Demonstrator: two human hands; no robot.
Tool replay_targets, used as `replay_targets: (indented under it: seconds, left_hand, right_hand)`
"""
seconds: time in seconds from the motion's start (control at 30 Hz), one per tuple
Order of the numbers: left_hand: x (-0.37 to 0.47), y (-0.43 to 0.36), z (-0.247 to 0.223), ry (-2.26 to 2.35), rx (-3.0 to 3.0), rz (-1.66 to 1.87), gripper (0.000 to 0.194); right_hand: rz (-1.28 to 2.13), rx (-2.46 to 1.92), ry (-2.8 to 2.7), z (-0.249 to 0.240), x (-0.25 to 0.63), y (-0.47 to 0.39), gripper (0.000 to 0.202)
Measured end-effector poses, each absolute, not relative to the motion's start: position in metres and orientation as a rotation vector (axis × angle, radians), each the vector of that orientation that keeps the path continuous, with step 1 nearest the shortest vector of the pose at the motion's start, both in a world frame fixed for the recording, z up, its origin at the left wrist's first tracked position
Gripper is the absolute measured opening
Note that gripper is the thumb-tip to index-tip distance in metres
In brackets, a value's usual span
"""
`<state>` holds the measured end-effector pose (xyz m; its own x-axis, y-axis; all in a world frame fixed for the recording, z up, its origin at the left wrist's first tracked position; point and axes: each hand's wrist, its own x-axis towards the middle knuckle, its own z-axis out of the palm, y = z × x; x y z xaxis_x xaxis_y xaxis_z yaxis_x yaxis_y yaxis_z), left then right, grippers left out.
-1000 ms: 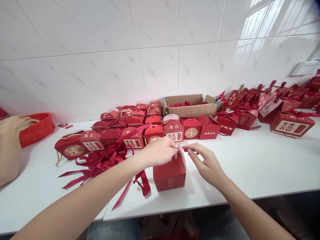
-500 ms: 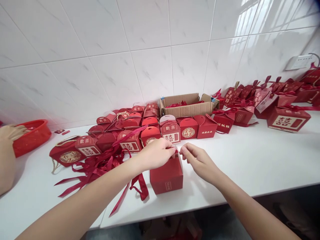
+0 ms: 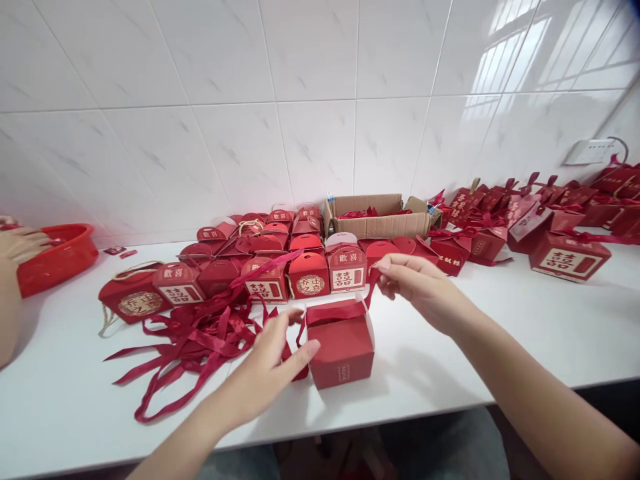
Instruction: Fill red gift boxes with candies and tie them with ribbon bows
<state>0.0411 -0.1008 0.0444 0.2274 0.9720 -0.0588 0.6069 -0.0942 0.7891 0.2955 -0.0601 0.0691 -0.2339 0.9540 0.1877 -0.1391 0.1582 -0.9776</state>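
Observation:
A small red gift box [image 3: 343, 350] stands near the front of the white table. Dark red ribbon [image 3: 334, 311] lies across its top and hangs down at its left end. My right hand [image 3: 423, 287] is closed in a pinch on the ribbon's right end, lifted above the box's right side. My left hand [image 3: 277, 360] is at the box's left side, thumb and fingers apart, the thumb against the box edge. Left of that hand lies a tangled heap of red ribbons [image 3: 215, 340].
Rows of red gift boxes [image 3: 309, 277] stand behind, before a cardboard carton [image 3: 377, 225] of red material. More boxes with ribbons [image 3: 570, 257] crowd the right. At far left another person's hand [image 3: 23, 245] reaches over a red plastic basin [image 3: 65, 260].
My hands have moved apart from the box's top. The right has drawn the ribbon up and rightward; the left has dropped to the box's left side. The ribbon now spans the top.

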Motion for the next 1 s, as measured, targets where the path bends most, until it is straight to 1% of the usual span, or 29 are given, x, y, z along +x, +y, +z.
replay_targets:
  seconds: [0.07, 0.17, 0.33, 0.43, 0.67, 0.8, 0.9, 0.93, 1.0]
  left_hand:
    - [0.031, -0.108, 0.028, 1.378, 1.72, 0.629, 0.049]
    - [0.028, -0.108, 0.018, 1.24, 1.705, 0.624, 0.034]
    - [0.007, -0.101, 0.03, 1.237, 1.714, 0.621, 0.035]
    - [-0.027, -0.099, 0.037, 1.307, 1.722, 0.651, 0.035]
    - [-0.093, -0.104, 0.06, 1.499, 1.625, 0.705, 0.035]
    - [-0.101, -0.112, 0.075, 1.564, 1.643, 0.707, 0.025]
    - [-0.1, -0.115, 0.078, 1.594, 1.691, 0.68, 0.02]
    - [-0.099, -0.114, 0.079, 1.632, 1.708, 0.676, 0.022]
    - [-0.097, -0.112, 0.081, 1.761, 1.732, 0.69, 0.032]
  right_hand:
    - [1.227, -0.878, -1.392, 0.089, 0.293, -0.06, 0.019]
    - [1.159, -0.842, -1.38, 0.116, 0.289, -0.062, 0.016]
    - [1.15, -0.773, -1.319, 0.14, 0.296, -0.067, 0.018]
    - [1.099, -0.834, -1.227, 0.138, 0.31, -0.067, 0.018]
    - [1.061, -0.914, -1.043, 0.11, 0.349, -0.072, 0.017]
    - [0.939, -0.972, -1.068, 0.097, 0.364, -0.075, 0.02]
    - [0.94, -1.013, -1.095, 0.092, 0.37, -0.077, 0.022]
    - [0.935, -1.024, -1.097, 0.092, 0.371, -0.078, 0.022]
    - [0.917, -1.057, -1.107, 0.094, 0.371, -0.08, 0.021]
